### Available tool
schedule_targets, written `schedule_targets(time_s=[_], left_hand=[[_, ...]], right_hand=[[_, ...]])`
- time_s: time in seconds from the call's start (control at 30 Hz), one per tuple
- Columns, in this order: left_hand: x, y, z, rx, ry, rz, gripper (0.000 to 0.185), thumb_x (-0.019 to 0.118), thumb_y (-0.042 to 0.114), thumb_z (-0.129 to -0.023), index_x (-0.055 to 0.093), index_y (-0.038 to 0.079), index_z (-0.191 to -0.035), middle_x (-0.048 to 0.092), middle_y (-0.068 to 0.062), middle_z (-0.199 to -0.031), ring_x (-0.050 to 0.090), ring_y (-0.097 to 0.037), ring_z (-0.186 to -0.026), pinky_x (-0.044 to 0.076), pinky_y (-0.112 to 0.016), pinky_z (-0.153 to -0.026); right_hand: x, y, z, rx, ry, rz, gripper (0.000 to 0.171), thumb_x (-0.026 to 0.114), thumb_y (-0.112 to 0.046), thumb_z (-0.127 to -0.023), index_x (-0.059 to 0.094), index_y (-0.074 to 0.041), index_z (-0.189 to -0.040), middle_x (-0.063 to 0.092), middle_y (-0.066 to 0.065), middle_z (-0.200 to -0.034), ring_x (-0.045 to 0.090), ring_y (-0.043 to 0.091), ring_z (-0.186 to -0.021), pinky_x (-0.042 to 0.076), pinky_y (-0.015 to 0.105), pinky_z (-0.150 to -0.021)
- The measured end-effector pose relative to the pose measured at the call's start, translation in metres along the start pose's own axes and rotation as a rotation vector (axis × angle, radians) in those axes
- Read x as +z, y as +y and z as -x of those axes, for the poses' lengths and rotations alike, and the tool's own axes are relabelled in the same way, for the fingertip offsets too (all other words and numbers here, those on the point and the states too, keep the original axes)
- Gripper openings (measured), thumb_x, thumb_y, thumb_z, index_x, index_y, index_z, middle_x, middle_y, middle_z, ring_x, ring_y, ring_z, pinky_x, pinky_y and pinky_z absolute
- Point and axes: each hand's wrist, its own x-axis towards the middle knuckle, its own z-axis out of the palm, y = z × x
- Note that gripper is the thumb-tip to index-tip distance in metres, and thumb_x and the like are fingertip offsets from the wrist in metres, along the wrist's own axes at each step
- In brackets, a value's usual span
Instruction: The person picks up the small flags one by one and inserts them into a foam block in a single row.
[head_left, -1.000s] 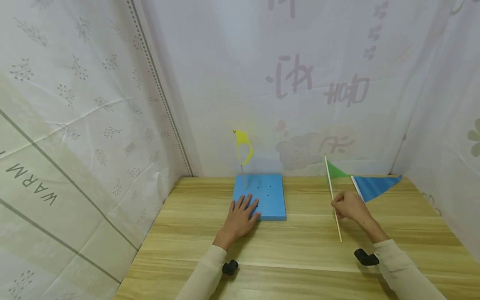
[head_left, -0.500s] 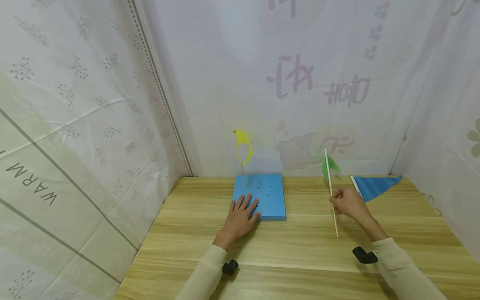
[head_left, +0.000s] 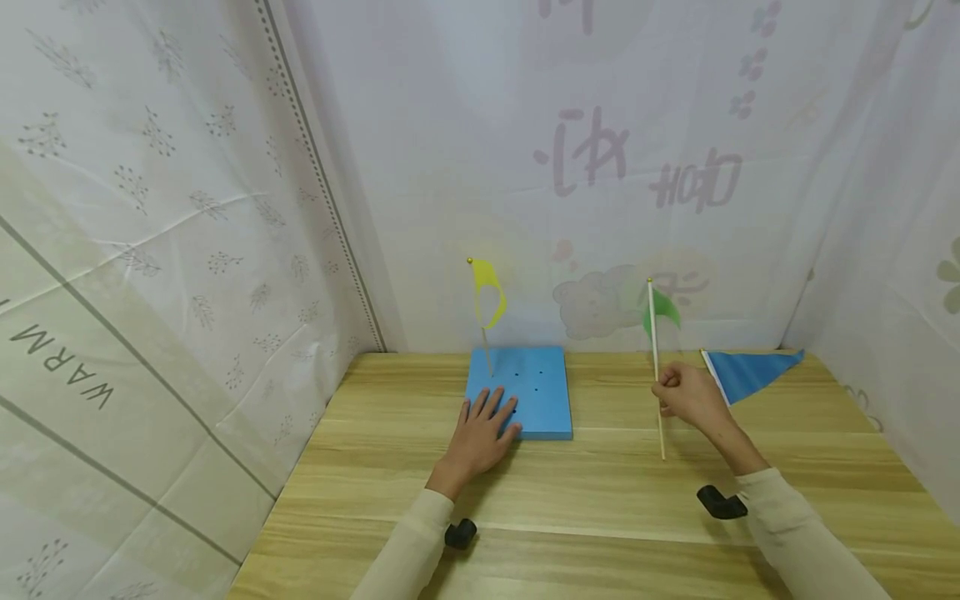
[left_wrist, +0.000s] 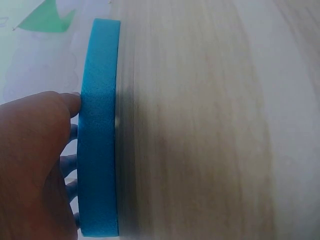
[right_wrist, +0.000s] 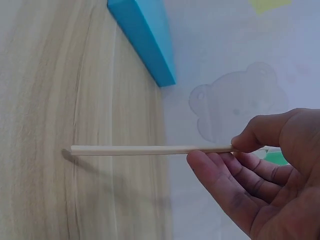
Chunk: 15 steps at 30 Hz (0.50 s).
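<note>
Here the left hand (head_left: 483, 435) lies flat, fingers spread, on the near-left corner of the square blue foam block (head_left: 536, 392) at the desk's (head_left: 600, 492) far middle. The right hand (head_left: 690, 398) pinches the small green flag's thin wooden stick (head_left: 657, 392) upright, right of the block, its tip blurred.

The green flag (right_wrist: 275, 156) is mostly hidden, seemingly behind the right hand (right_wrist: 265, 175).
</note>
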Motion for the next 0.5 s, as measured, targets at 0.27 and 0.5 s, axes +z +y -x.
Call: schedule_targets(time_s=[0.27,0.5], left_hand=[[-0.001,0.0,0.0,0.001,0.003,0.003,0.059,0.047,0.045,-0.114,0.042,0.018,-0.166,0.029,-0.012,-0.176,0.021,-0.041,-0.165,0.016,-0.068,-0.132],[-0.001,0.0,0.0,0.003,0.006,0.005,0.059,0.046,0.045,-0.114,0.042,0.018,-0.166,0.029,-0.012,-0.176,0.022,-0.041,-0.165,0.016,-0.068,-0.132]], right_hand=[[0.003,-0.012,-0.006,-0.027,0.024,0.032,0.017,0.062,-0.013,-0.101,0.063,0.003,-0.106,0.073,0.02,-0.097,0.078,0.021,-0.073,0.068,0.042,-0.07],[0.007,-0.02,-0.012,-0.081,0.072,0.038,0.012,0.062,-0.01,-0.1,0.063,0.001,-0.101,0.073,0.017,-0.094,0.078,0.021,-0.072,0.068,0.037,-0.066]])
